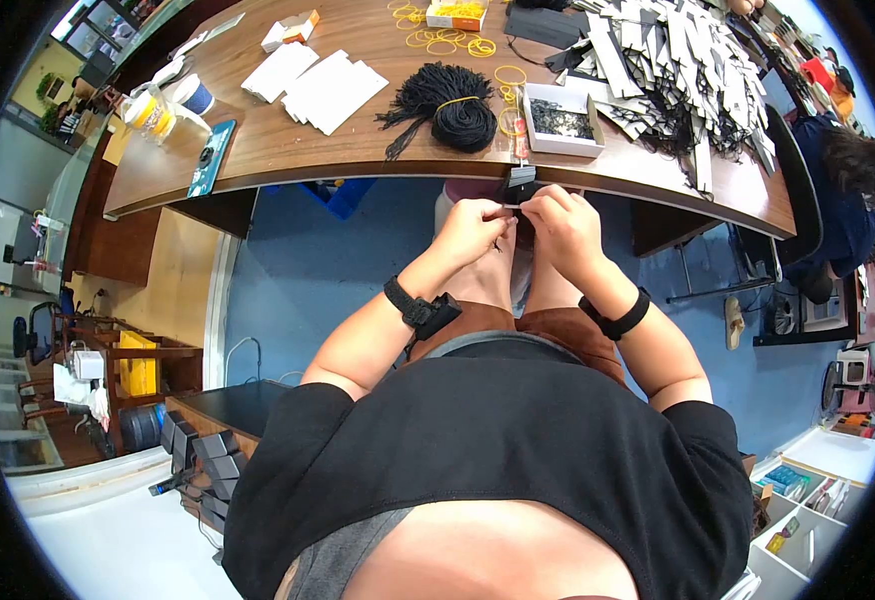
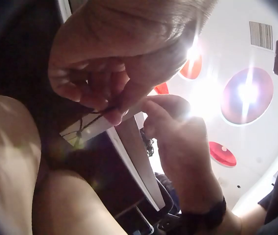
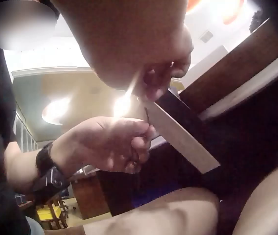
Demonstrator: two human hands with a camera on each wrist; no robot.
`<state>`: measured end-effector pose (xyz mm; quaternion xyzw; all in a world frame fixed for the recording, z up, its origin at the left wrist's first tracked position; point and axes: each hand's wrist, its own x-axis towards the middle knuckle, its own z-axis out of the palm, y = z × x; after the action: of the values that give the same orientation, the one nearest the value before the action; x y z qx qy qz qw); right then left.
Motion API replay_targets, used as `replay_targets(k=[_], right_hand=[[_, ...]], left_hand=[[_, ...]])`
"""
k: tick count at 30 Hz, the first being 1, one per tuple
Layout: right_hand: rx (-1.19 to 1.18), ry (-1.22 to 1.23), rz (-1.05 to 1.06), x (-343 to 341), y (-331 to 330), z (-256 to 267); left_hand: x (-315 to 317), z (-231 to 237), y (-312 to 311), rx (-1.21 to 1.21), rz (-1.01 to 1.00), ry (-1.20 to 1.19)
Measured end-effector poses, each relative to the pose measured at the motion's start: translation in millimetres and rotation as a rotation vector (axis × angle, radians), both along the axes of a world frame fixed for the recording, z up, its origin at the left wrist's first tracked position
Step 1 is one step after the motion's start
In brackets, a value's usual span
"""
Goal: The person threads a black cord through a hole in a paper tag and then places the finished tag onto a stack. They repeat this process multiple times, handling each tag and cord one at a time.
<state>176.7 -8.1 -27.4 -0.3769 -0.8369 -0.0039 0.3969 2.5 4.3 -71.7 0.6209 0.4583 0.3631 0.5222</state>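
Both hands meet just off the table's front edge, above the lap. The left hand (image 1: 472, 233) pinches a thin black cord (image 2: 96, 119) between thumb and fingertips; its other fingers are curled. Close beside it, the right hand (image 1: 566, 228) has thumb and fingertips together at the end of a pale flat strip (image 3: 185, 142), which slants downward in the right wrist view. A small knot or loop of the cord lies over the strip in the left wrist view. What exactly the right fingertips grip is partly hidden.
On the table (image 1: 348, 150) lie a black cord bundle (image 1: 461, 122), white cards (image 1: 336, 92), yellow rubber bands (image 1: 443, 42), an open box of small black pieces (image 1: 564, 122) and a large pile of tagged strips (image 1: 673, 75). A phone (image 1: 212, 158) lies near the left edge.
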Motion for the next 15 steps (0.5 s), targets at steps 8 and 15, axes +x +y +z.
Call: replay_targets(k=[8,15], right_hand=[[0.027,0.003,0.061,5,0,-4],[-0.825,0.634,-0.087,-5,14,-15]], left_hand=[[-3,7,-3,0.010,-0.022,0.050],[-5,12,-6,-0.145,-0.050,-0.042]])
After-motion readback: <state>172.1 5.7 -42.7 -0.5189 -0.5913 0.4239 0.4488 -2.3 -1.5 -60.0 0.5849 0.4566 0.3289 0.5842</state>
